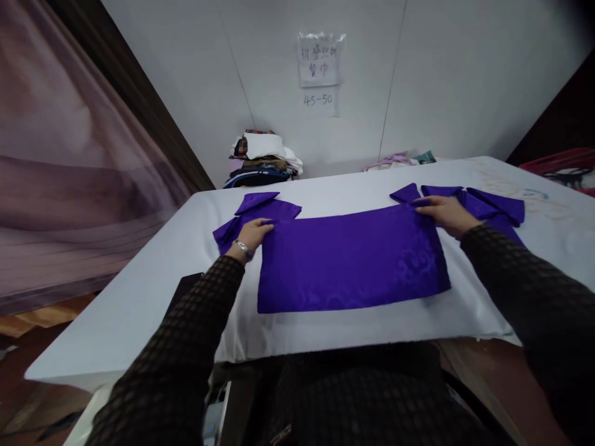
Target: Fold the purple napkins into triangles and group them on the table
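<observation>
A purple patterned cloth (348, 260) lies flat on the white table (149, 291), folded into a wide rectangle. My left hand (253, 235), with a bracelet at the wrist, pinches the cloth's far left corner. My right hand (444, 214) presses on the far right corner, its fingers closed on the fold. Folded purple napkins (263, 210) lie just behind my left hand. More folded purple napkins (488, 207) lie beside my right hand.
A dark phone-like slab (186, 288) lies on the table by my left forearm. A pile of folded clothes (263, 161) stands against the back wall, with loose fabric (400, 161) further right. A paper sign (318, 59) hangs on the wall. A mauve curtain (69, 155) hangs at the left.
</observation>
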Demonstrator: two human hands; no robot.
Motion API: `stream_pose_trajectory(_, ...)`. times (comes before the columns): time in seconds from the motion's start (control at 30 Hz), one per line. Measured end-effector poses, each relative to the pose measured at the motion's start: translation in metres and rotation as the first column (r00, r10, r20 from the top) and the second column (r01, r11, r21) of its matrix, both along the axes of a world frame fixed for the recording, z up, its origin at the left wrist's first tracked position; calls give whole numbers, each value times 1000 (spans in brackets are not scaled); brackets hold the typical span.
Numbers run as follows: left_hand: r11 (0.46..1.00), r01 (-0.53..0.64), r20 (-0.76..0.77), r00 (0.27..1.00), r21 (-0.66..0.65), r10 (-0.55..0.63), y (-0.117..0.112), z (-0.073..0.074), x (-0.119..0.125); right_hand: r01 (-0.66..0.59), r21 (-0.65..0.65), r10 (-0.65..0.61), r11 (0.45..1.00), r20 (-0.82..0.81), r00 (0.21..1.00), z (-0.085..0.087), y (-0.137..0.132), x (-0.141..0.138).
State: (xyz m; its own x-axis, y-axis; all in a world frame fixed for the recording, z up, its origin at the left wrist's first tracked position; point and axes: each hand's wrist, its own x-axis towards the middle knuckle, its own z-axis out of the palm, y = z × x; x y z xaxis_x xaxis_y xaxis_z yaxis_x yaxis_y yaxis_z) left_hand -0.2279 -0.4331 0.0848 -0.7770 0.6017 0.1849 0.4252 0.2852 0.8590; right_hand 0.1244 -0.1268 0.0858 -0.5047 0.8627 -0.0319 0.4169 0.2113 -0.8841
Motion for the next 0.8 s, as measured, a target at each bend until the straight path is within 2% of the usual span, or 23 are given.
stream_pose_trajectory(0.07, 993, -42, 19, 999, -109, 44, 13, -29, -10, -37, 106, 18, 994, 175, 984, -23, 7, -17)
stream_pose_trajectory(0.13, 977, -78, 17, 996, -200, 83, 22, -52, -16, -114, 248, 18, 962, 357, 934, -42, 10, -28)
stream_pose_trajectory(0.23, 956, -130, -27, 992, -262, 127, 30, -72, -15, -194, 381, -4, 904, 461, 887, -56, 7, -37)
stream_pose_trajectory(0.3, 948, -119, -152, 985, -296, 76, 33, -79, -4, -258, 437, 30, 862, 463, 886, -61, -5, -44)
stream_pose_trajectory(0.37, 929, -15, -328, 937, -369, -115, 37, -85, 16, -388, 474, 136, 790, 481, 866, -65, -26, -57)
stream_pose_trajectory(0.43, 863, 127, -439, 819, -489, -369, 43, -90, 40, -549, 467, 298, 693, 508, 808, -73, -55, -78)
stream_pose_trajectory(0.5, 783, 185, -460, 720, -594, -519, 49, -96, 62, -645, 450, 404, 618, 522, 751, -81, -86, -103)
stream_pose_trajectory(0.57, 732, 151, -463, 685, -664, -562, 54, -101, 74, -729, 432, 499, 530, 536, 681, -89, -112, -128)
stream_pose_trajectory(0.63, 700, 102, -446, 704, -707, -553, 57, -105, 76, -763, 422, 529, 491, 551, 645, -94, -128, -147)
stream_pose_trajectory(0.73, 675, 81, -410, 740, -733, -534, 60, -108, 70, -750, 447, 478, 488, 582, 658, -97, -128, -157)
stream_pose_trajectory(0.8, 680, 82, -409, 745, -729, -528, 60, -110, 66, -718, 476, 417, 507, 593, 688, -97, -116, -148)
